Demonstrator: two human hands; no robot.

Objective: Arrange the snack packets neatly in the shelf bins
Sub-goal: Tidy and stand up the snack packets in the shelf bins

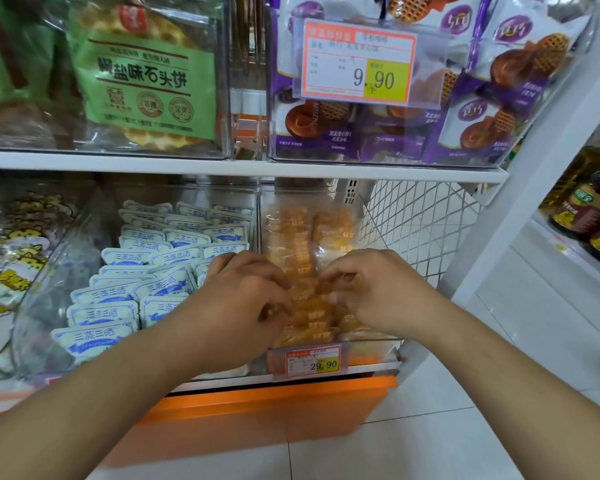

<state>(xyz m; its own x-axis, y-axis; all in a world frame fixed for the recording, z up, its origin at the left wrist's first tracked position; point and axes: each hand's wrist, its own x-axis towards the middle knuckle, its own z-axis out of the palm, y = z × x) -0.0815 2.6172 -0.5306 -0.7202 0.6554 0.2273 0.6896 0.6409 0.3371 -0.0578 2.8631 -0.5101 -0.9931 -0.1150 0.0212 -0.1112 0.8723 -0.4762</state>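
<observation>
Both of my hands reach into a clear bin (374,341) on the lower shelf that is full of small orange snack packets (302,244). My left hand (246,292) has its fingers curled and pinches an orange packet at the bin's left side. My right hand (371,289) also curls its fingers round an orange packet near the middle of the bin. The bin beside it on the left holds several white-and-blue packets (142,282) lying in rough rows.
Price tags (312,363) hang on the bin fronts. The upper shelf carries clear bins with green cracker packs (142,77) and purple waffle packs (482,119). A wire mesh side panel (420,230) closes the shelf on the right. Bottles (589,206) stand on a neighbouring rack. A yellow-print packet bin (11,258) sits far left.
</observation>
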